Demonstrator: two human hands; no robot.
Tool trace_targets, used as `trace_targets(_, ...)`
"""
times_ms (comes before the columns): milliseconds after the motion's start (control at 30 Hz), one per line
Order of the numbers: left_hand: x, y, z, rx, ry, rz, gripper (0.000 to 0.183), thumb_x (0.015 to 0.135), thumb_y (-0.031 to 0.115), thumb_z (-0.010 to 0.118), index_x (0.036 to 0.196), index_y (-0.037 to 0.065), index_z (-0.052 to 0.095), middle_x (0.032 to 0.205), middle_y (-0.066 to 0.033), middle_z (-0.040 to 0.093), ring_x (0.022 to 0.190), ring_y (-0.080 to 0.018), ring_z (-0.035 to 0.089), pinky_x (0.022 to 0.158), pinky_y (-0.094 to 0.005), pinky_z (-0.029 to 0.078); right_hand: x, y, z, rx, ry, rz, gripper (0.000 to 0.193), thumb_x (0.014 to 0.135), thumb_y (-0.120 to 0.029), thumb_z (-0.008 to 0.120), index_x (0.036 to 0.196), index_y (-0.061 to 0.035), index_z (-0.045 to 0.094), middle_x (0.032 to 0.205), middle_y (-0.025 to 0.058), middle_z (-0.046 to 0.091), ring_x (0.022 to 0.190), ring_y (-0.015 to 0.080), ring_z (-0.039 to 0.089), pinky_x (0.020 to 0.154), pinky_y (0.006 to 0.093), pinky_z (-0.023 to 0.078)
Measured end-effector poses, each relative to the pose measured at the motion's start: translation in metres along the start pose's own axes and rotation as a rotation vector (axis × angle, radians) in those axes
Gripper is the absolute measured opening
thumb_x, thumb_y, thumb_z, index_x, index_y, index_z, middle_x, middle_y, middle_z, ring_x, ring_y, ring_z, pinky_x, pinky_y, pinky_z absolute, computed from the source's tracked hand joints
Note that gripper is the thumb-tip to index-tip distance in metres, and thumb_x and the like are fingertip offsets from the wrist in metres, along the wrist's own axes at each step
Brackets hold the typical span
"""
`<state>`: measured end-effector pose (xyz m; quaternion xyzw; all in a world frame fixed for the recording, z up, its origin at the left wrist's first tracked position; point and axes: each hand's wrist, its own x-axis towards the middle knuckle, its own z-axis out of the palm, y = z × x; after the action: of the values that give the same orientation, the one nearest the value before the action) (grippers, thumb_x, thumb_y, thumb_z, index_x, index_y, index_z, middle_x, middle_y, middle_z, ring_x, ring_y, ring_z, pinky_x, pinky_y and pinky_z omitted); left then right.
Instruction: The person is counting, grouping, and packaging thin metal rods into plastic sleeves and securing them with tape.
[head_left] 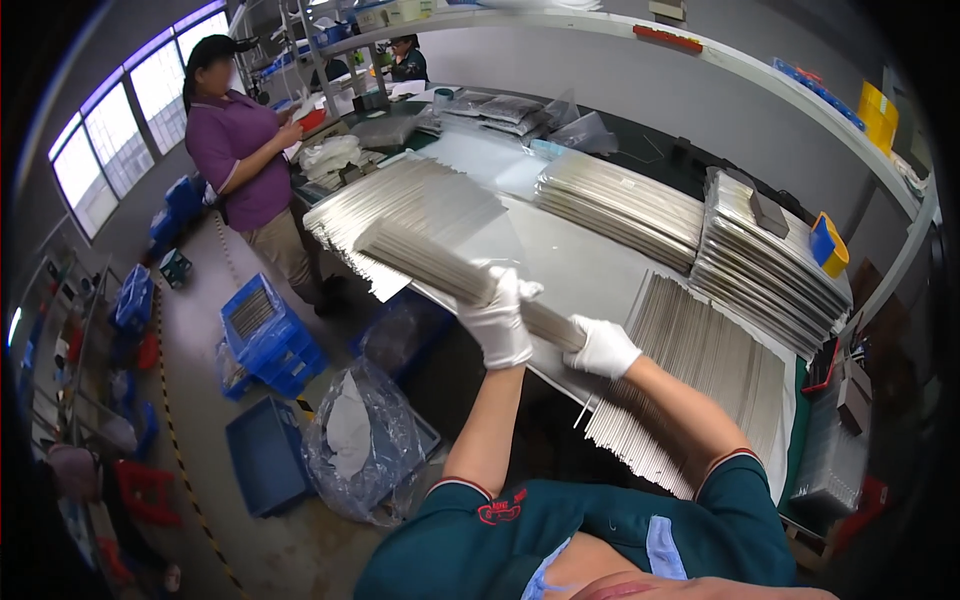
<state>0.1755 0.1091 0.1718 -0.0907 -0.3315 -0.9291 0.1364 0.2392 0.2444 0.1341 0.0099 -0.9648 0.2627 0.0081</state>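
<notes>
Both white-gloved hands clamp one long bundle of thin silvery metal strips [450, 270] above the table [590, 270]; left hand [497, 320] grips mid-bundle; right hand [600, 347] grips its near end; fanned strips [700, 360] lie just right.

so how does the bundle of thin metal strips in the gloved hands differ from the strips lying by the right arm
The held bundle of thin silvery metal strips is gathered tight and lifted off the table by the left hand and right hand; the loose metal strips lie spread in a flat row. Both are thin and silvery.
</notes>
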Motion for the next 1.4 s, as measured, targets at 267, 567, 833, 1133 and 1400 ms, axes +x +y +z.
trace_targets(267, -0.024, 0.052, -0.051, -0.660, -0.084, -0.498, 0.011, 0.080, 0.012, 0.049, 0.091, 0.009, 0.050, 0.059, 0.0024, 0.037, 0.051, -0.0098, 0.042, 0.055, -0.0294, 0.043, -0.077, -0.053, -0.028, 1.411, -0.989, 0.343, 0.051, 0.074, -0.023, 0.070, 0.112, -0.0010, 0.043, 0.071, 0.0073, 0.053, 0.057, 0.0155, 0.057, 0.048, 0.0289, 0.052)
trace_targets(567, -0.083, 0.032, -0.021, -0.211, -0.522, -0.845, 0.028, 0.085, 0.014, 0.053, 0.107, 0.004, 0.039, 0.070, -0.0064, 0.053, 0.064, -0.0162, 0.056, 0.065, -0.0359, 0.051, -0.133, -0.058, 0.003, 2.074, -0.753, 0.207, 0.040, 0.075, -0.016, 0.062, 0.106, -0.0062, 0.039, 0.060, 0.0011, 0.038, 0.039, 0.0089, 0.034, 0.035, 0.0270, 0.031)
trace_targets(833, 0.041, 0.007, -0.058, 1.566, -1.085, 0.537, 0.072, 0.068, 0.053, 0.063, 0.122, 0.010, 0.043, 0.122, -0.0075, 0.046, 0.118, -0.0241, 0.039, 0.098, -0.0479, 0.026, -0.165, -0.040, -0.002, 2.361, -0.580, -0.126, 0.035, 0.081, -0.010, 0.056, 0.109, -0.0045, 0.037, 0.058, 0.0023, 0.033, 0.032, 0.0070, 0.022, 0.029, 0.0257, 0.016)
trace_targets(1133, 0.125, -0.027, -0.103, 2.167, -0.990, 0.561, 0.029, 0.076, 0.039, 0.050, 0.081, 0.015, 0.065, 0.086, -0.0068, 0.063, 0.085, -0.0244, 0.059, 0.076, -0.0373, 0.042, -0.175, -0.033, -0.001, 2.325, -0.490, -0.080, 0.035, 0.082, -0.016, 0.054, 0.111, -0.0055, 0.037, 0.063, 0.0031, 0.039, 0.037, 0.0094, 0.029, 0.032, 0.0282, 0.027)
trace_targets(1400, 0.089, -0.022, -0.065, 2.027, -1.058, 0.442, 0.088, 0.062, 0.057, 0.062, 0.129, 0.006, 0.036, 0.128, -0.0167, 0.039, 0.121, -0.0299, 0.032, 0.102, -0.0436, 0.021, -0.176, -0.029, 0.014, 2.301, -0.562, 0.090, 0.033, 0.080, -0.019, 0.057, 0.108, -0.0072, 0.042, 0.062, 0.0019, 0.038, 0.041, 0.0089, 0.031, 0.035, 0.0265, 0.026)
